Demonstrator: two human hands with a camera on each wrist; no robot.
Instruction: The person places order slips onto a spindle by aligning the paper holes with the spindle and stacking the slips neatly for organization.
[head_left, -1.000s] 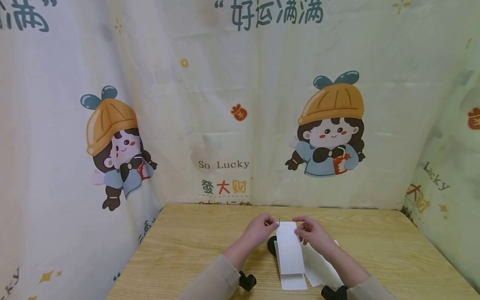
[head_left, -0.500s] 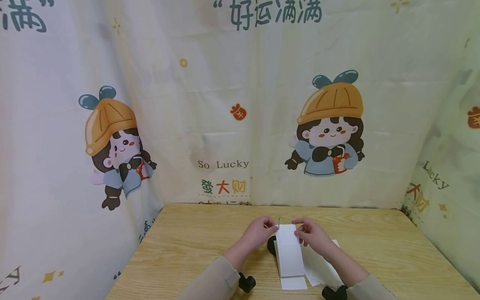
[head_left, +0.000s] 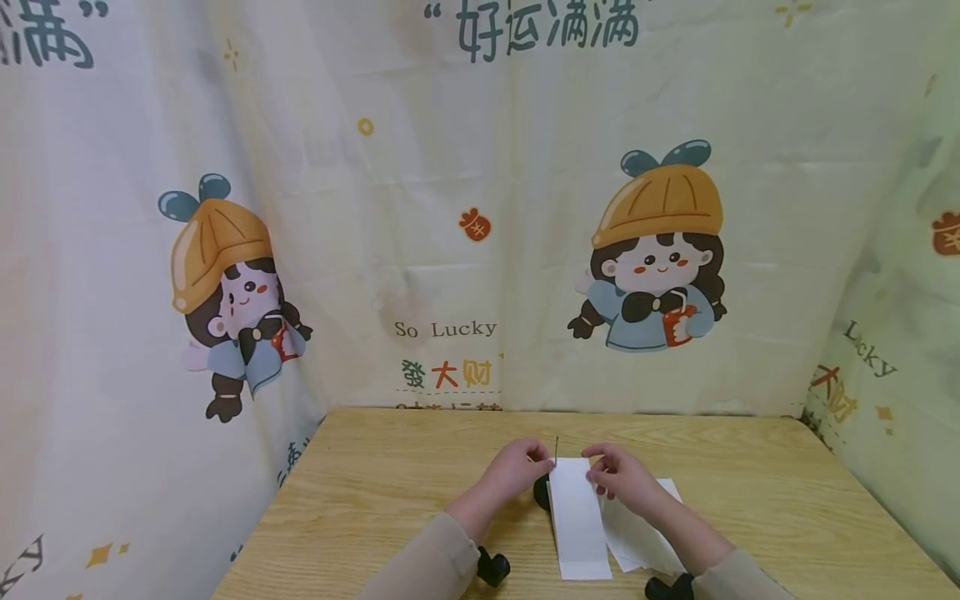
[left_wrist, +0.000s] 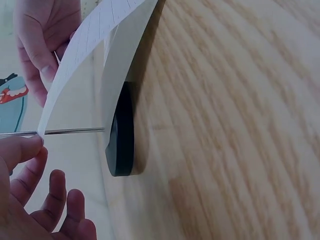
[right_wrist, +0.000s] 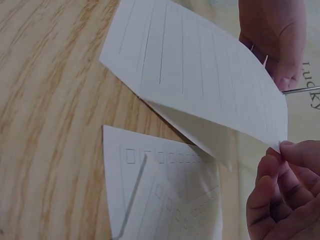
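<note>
A person's left arm [head_left: 471, 507] and right arm [head_left: 693, 532] reach forward, angling inward, bare from the forearm down. The left hand [head_left: 516, 467] and right hand [head_left: 621, 477] face each other, near but apart. Both pinch with the thumb; the left's spare fingers [left_wrist: 54, 197] spread, loosely bent, the right's curl inward.
</note>
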